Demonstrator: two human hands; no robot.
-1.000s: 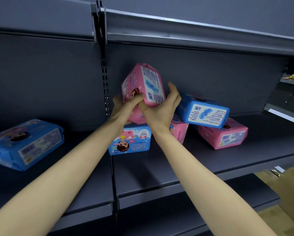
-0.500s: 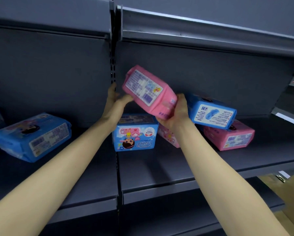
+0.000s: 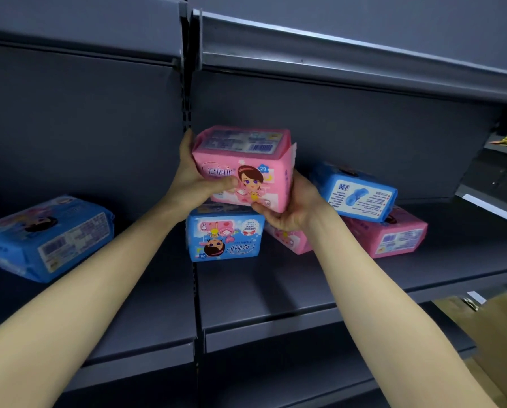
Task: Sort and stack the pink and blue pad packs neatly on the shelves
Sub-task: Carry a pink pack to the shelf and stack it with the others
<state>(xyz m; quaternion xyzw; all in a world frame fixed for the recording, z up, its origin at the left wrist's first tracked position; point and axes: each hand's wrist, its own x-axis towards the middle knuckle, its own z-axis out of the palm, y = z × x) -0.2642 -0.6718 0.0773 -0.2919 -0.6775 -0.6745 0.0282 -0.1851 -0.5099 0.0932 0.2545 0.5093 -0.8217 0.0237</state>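
Now the held pink pack [image 3: 246, 169] hangs just above the upside-down blue pack [image 3: 224, 240], level, with its cartoon front facing the camera. The left hand [image 3: 193, 184] clamps its left end, thumb pressed across the front and fingers curled behind. The right hand [image 3: 296, 207] cups the lower right corner, thumb along the bottom edge; its other fingers are hidden behind the pack.

Set down here, pink would land on blue, which mixes the colours the task wants apart. The blue pack stands on a narrow edge, so a nudge from above could tip it. Right of the blue pack, a tilted blue pack [image 3: 355, 191] leans on a flat pink pack [image 3: 393, 237], and a brush from the right forearm could slide it off.

Half a second ago the held pack was slanted with its printed back toward the camera and the left hand only touched its end; it has since been turned level and lowered
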